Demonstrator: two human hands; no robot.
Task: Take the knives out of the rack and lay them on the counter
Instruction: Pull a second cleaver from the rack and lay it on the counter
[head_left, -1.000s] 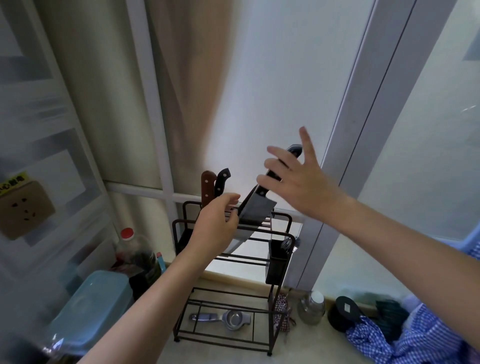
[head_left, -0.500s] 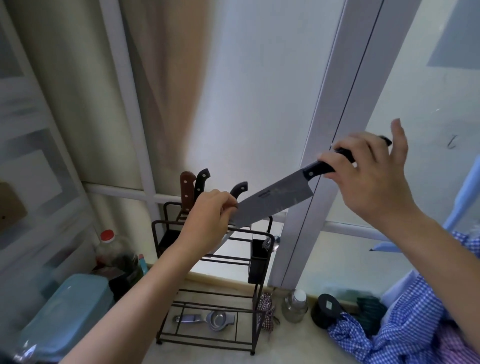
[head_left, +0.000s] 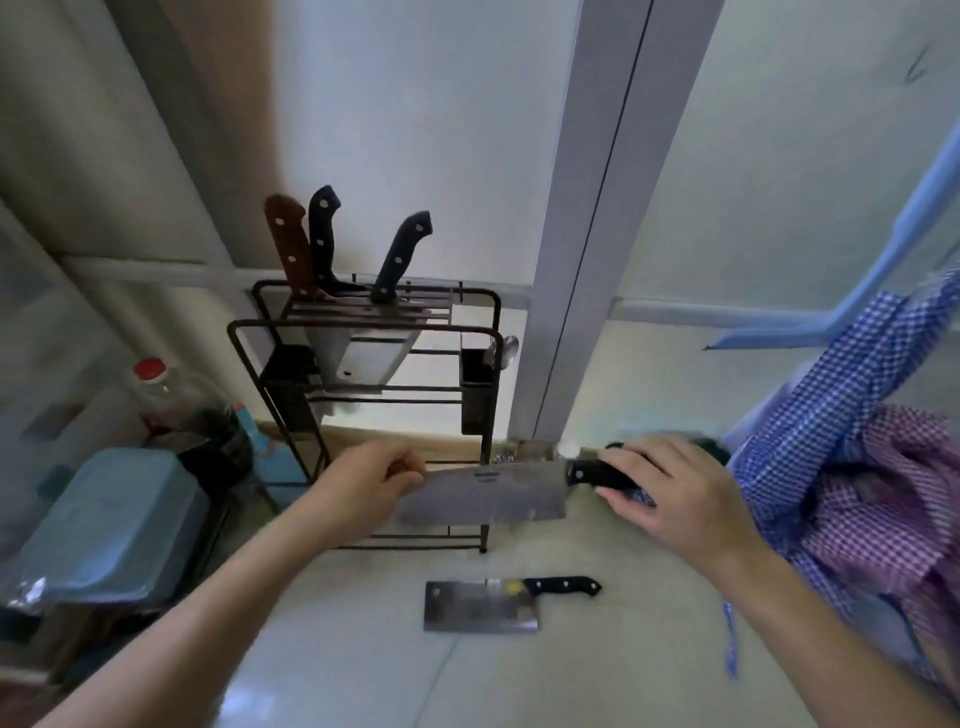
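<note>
A black wire rack (head_left: 363, 327) stands at the back of the pale counter (head_left: 519, 675). Three knives stay in it: a brown-handled one (head_left: 288, 244) and two black-handled ones (head_left: 322, 234) (head_left: 402, 254). I hold a broad knife (head_left: 483, 496) level, low over the counter in front of the rack. My right hand (head_left: 670, 493) grips its black handle. My left hand (head_left: 369, 483) pinches the far end of its blade. A black-handled cleaver (head_left: 483, 605) lies flat on the counter just below.
A red-capped bottle (head_left: 171, 400) and a blue plastic box (head_left: 109, 525) sit left of the rack. Checked blue and purple cloth (head_left: 857, 467) hangs at the right. A white window post (head_left: 587, 234) rises behind the rack, with a black holder (head_left: 475, 395) on the rack's right side.
The broad knife has come down from rack height to just above the counter, turned level. Both hands moved down with it. The view tilted down, showing the cleaver on the counter.
</note>
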